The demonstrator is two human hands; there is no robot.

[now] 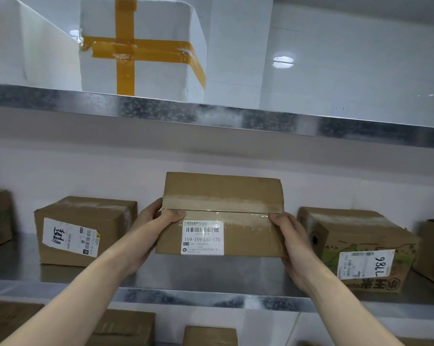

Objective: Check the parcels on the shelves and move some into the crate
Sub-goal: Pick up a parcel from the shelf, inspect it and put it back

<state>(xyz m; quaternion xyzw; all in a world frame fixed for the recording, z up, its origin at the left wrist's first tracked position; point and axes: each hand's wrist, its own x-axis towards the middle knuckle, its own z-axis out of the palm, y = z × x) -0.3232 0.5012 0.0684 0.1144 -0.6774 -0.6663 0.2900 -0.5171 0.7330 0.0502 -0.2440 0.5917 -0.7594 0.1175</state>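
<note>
A flat brown cardboard parcel (223, 196) with a white barcode label reading 159-159-L02-170 is held tilted up above the middle metal shelf (211, 275). My left hand (153, 226) grips its left edge, thumb on the taped top face. My right hand (293, 243) grips its right edge the same way. The crate is not in view.
A brown parcel (83, 231) with a handwritten label sits on the shelf to the left, and a printed carton (358, 248) marked 7786 to the right. A white foam box (141, 46) with orange tape stands on the upper shelf (211, 113). More cartons (126, 328) lie on the shelf below.
</note>
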